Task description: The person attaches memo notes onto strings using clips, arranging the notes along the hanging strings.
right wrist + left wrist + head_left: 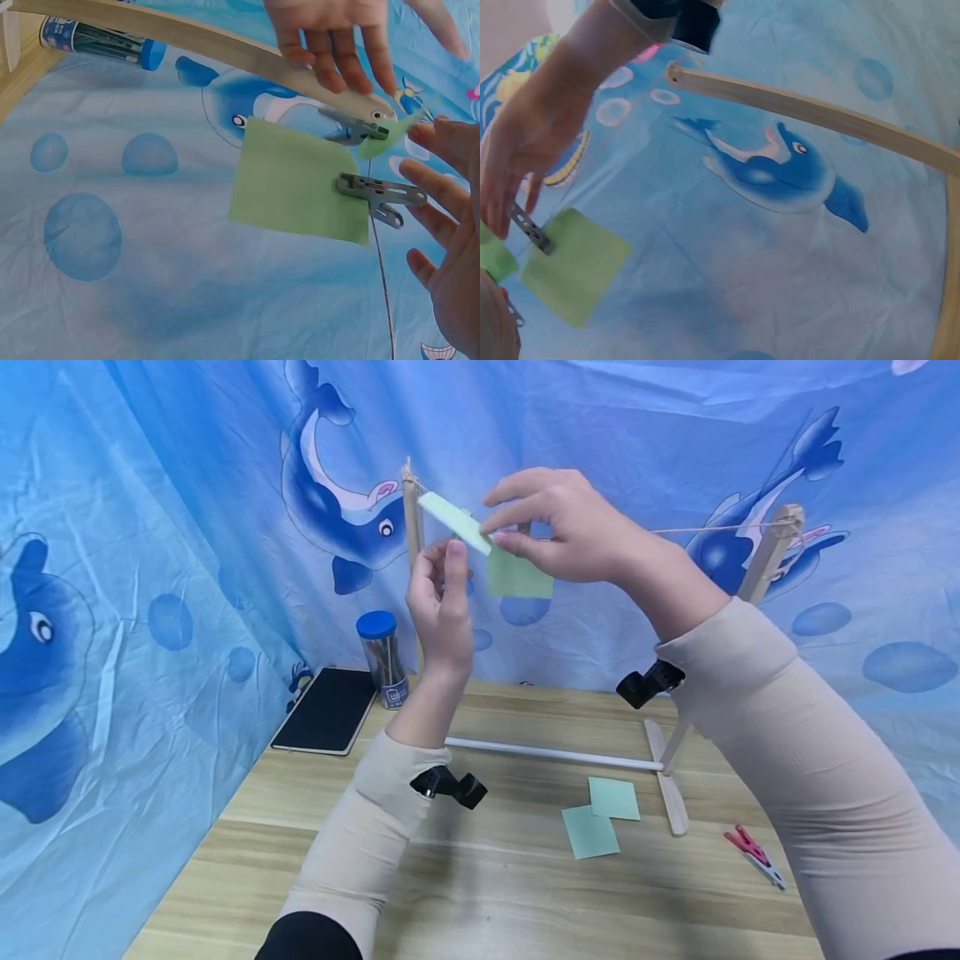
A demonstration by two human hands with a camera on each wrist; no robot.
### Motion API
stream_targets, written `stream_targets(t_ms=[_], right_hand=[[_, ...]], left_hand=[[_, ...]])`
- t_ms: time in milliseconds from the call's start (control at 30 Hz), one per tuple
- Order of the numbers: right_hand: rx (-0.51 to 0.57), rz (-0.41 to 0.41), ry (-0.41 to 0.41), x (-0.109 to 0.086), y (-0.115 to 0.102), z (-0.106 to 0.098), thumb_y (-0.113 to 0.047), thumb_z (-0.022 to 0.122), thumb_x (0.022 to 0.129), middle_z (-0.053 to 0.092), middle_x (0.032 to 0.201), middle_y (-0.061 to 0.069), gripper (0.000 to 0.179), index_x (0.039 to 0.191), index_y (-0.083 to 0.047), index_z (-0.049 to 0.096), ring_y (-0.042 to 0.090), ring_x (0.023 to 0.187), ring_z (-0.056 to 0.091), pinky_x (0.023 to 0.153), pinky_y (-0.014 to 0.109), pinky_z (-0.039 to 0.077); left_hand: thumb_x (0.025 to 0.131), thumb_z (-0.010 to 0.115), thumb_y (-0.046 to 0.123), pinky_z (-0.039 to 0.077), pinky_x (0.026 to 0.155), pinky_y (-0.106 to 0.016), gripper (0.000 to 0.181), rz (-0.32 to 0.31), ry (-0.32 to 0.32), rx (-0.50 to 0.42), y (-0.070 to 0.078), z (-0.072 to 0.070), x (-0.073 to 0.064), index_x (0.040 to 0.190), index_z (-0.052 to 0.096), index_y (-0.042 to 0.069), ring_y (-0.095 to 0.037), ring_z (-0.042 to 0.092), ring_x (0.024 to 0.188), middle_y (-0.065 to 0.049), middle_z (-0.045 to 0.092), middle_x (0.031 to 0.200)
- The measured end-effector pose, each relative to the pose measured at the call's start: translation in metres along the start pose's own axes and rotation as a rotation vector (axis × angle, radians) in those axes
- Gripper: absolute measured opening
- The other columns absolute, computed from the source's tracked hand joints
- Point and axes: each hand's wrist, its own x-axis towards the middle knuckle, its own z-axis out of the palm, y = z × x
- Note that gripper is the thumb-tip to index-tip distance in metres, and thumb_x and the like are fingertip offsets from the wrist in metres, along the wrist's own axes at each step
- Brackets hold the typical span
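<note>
My right hand (562, 522) pinches the near corner of a pale green paper note (453, 520) between thumb and fingertip. A grey clothes peg (358, 127) clips that note to the string. My left hand (442, 602) is raised just below it, thumb up; in the right wrist view its fingers (330, 45) are loosely bent with nothing between them. A second green note (296, 180) hangs beside the first under another grey peg (382, 195), close to my right fingers. My right hand partly hides this note in the head view.
The string runs between two wooden posts (768, 552) on a stand with a white crossbar (555, 753). Two green notes (591, 832) overlap on the table. Pink and grey pegs (756, 857) lie right. A black notebook (325, 710) and blue-lidded jar (384, 660) stand left.
</note>
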Motion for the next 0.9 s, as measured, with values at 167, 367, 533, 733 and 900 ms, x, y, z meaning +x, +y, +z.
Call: stream_targets(t_ms=[167, 367, 533, 733, 900], right_hand=[[-0.022, 0.013, 0.017, -0.002, 0.001, 0.003, -0.007, 0.065, 0.099, 0.065, 0.131, 0.018, 0.019, 0.112, -0.001, 0.076, 0.034, 0.128, 0.055, 0.103, 0.049, 0.049], [-0.052, 0.178, 0.120, -0.006, 0.006, 0.001, -0.015, 0.068, 0.098, 0.067, 0.124, 0.016, 0.027, 0.121, -0.001, 0.072, 0.030, 0.120, 0.060, 0.103, 0.045, 0.050], [-0.032, 0.294, 0.111, -0.008, 0.012, 0.001, -0.012, 0.069, 0.098, 0.072, 0.115, 0.015, 0.024, 0.118, -0.001, 0.073, 0.026, 0.100, 0.070, 0.089, 0.040, 0.058], [0.020, 0.361, 0.098, -0.011, 0.012, 0.002, -0.011, 0.068, 0.098, 0.074, 0.111, 0.014, 0.023, 0.119, -0.001, 0.073, 0.023, 0.092, 0.073, 0.086, 0.036, 0.060], [0.019, 0.344, 0.100, -0.011, 0.010, 0.001, -0.011, 0.068, 0.098, 0.074, 0.112, 0.014, 0.024, 0.120, -0.001, 0.073, 0.024, 0.093, 0.073, 0.088, 0.037, 0.060]], left_hand=[[0.102, 0.063, 0.021, 0.054, 0.076, -0.026, 0.023, -0.138, 0.043, -0.009, 0.005, 0.001, 0.005, 0.112, 0.067, 0.000, -0.015, 0.059, 0.083, -0.002, 0.063, 0.091], [0.099, 0.069, 0.024, 0.052, 0.065, -0.022, 0.019, -0.291, 0.108, -0.032, -0.006, -0.005, 0.002, 0.097, 0.071, 0.005, -0.015, 0.058, 0.073, -0.006, 0.060, 0.082], [0.097, 0.071, 0.025, 0.056, 0.063, -0.019, 0.021, -0.458, 0.145, -0.153, -0.022, -0.009, -0.001, 0.093, 0.071, 0.005, -0.013, 0.062, 0.068, -0.006, 0.064, 0.078], [0.097, 0.070, 0.016, 0.061, 0.078, -0.022, 0.018, -0.627, 0.190, -0.349, -0.037, -0.010, 0.001, 0.105, 0.071, 0.000, -0.013, 0.071, 0.076, -0.010, 0.068, 0.088], [0.097, 0.067, 0.009, 0.060, 0.081, -0.021, 0.018, -0.724, 0.210, -0.502, -0.043, -0.010, 0.007, 0.112, 0.066, -0.002, -0.015, 0.073, 0.079, -0.011, 0.068, 0.091]])
